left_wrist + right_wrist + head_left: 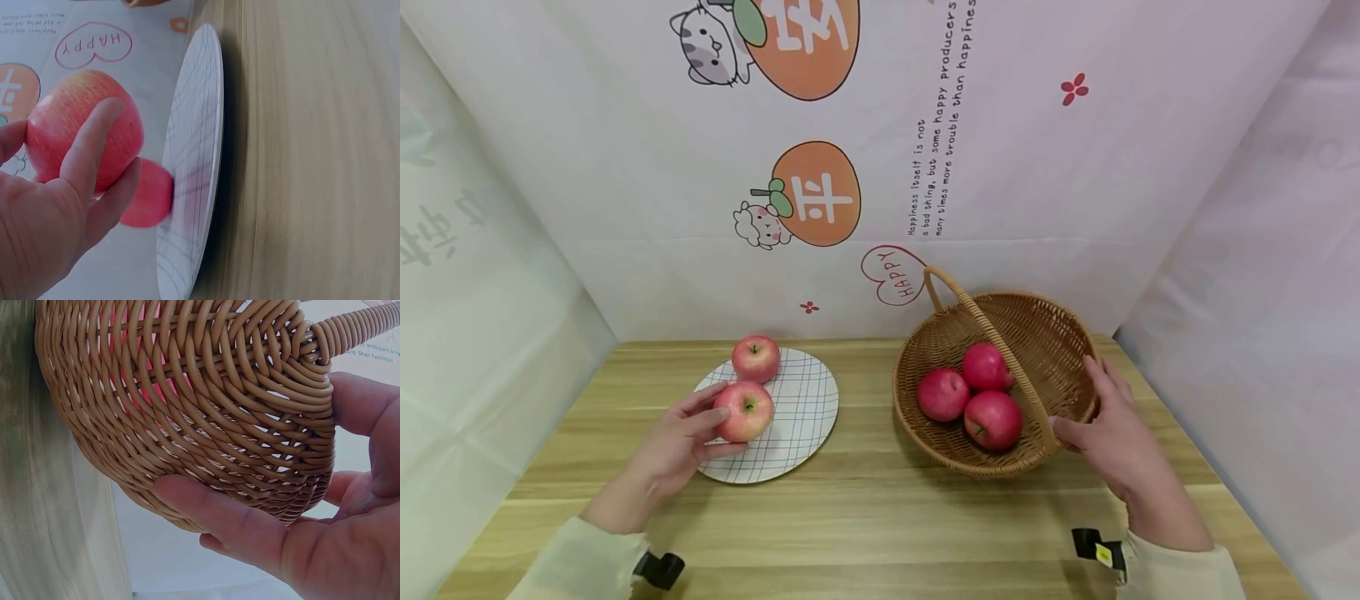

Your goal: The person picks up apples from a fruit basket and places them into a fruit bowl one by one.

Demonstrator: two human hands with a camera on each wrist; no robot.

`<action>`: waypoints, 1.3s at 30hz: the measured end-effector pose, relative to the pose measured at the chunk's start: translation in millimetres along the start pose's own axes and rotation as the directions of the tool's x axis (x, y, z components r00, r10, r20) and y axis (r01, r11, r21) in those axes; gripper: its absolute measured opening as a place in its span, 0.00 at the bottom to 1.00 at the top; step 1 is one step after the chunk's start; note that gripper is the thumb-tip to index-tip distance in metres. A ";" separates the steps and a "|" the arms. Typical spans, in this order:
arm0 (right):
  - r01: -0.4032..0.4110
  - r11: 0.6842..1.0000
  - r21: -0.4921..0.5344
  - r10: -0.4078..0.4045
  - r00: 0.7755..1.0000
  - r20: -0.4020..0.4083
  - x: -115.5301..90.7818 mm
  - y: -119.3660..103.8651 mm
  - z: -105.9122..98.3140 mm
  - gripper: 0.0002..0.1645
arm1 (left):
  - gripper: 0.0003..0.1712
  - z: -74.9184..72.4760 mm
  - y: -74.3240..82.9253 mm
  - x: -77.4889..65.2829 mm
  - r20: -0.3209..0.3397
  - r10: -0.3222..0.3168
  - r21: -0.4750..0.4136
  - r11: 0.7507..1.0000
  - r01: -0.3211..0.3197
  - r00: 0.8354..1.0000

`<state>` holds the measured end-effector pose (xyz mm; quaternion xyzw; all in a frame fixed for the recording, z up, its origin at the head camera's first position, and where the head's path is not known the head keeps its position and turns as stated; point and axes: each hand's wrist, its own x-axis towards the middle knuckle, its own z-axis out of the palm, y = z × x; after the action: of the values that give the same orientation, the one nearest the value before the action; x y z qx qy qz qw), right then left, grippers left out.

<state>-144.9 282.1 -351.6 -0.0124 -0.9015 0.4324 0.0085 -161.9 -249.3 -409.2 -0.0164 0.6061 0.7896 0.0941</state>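
In the head view my left hand (681,442) grips a red and yellow apple (745,412) by its sides. The left wrist view shows this apple (84,128) raised off the round white plate (199,131), which has a blue grid pattern. A second apple (756,358) sits on the plate's far left part. At the right, my right hand (1120,433) holds the rim of a brown wicker basket (1052,333). Three deeper red apples lie inside, one of them (992,421) nearest me. The right wrist view shows my thumb and fingers around the woven wall (206,419).
The basket's arched handle (981,321) rises over the apples. Plate and basket stand apart on a wood-grain table (857,517). A white printed cloth (1015,167) hangs right behind the table, with plain pale cloth at both sides.
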 end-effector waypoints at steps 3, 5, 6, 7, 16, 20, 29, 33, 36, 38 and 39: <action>-0.004 1.000 -0.001 0.004 1.000 -0.002 -0.7 0.3 -0.7 0.64 | 0.38 -9.0 1.0 1.5 -0.043 -0.004 0.018 1.000 0.004 0.999; -0.005 1.000 -0.004 0.005 1.000 -0.002 -0.9 0.4 -1.1 0.64 | 0.39 -14.1 1.2 2.7 -0.070 -0.009 0.026 1.000 0.010 0.997; -0.006 1.000 -0.004 0.006 1.000 -0.003 -0.9 0.4 -1.1 0.64 | 0.39 -16.3 1.1 3.4 -0.084 -0.014 0.027 1.000 0.016 0.996; -0.007 1.000 -0.003 0.007 1.000 -0.002 -1.0 0.3 -1.2 0.64 | 0.39 -18.1 0.9 4.2 -0.096 -0.020 0.027 0.999 0.022 0.995; -0.010 1.000 0.014 0.010 1.000 0.003 -0.4 0.0 -0.3 0.64 | 0.39 -22.2 -1.1 11.6 -0.196 -0.056 0.031 0.997 0.064 0.979; -0.014 1.000 0.022 0.014 1.000 0.006 -0.6 0.1 0.4 0.64 | 0.39 -23.6 -2.7 14.7 -0.217 -0.057 0.019 0.998 0.063 0.974; -0.008 1.000 0.006 0.008 1.000 -0.006 -0.5 -0.8 -0.3 0.64 | 0.36 -23.6 -2.8 21.1 -0.239 -0.055 0.012 0.998 0.060 0.969; -0.017 1.000 -0.007 0.017 1.000 -0.002 -0.9 -1.1 -0.6 0.64 | 0.35 -25.0 -1.6 23.1 -0.251 -0.063 0.005 0.998 0.066 0.966; -0.017 1.000 -0.018 0.017 1.000 -0.003 -1.1 -1.2 -0.7 0.64 | 0.35 -27.4 -1.7 24.8 -0.260 -0.063 0.011 0.998 0.068 0.964; -0.016 1.000 -0.019 0.016 1.000 -0.004 -1.1 -1.2 -0.7 0.64 | 0.34 -29.0 -1.9 25.7 -0.263 -0.064 0.011 0.998 0.070 0.963; -0.013 1.000 -0.018 0.013 1.000 -0.004 -1.0 -1.0 -0.7 0.64 | 0.34 -29.9 -2.2 26.0 -0.264 -0.065 0.011 0.997 0.071 0.962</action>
<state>-143.9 282.0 -350.3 -0.0194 -0.9053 0.4243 0.0075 -189.7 -274.0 -422.9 -0.1410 0.6202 0.7707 0.0400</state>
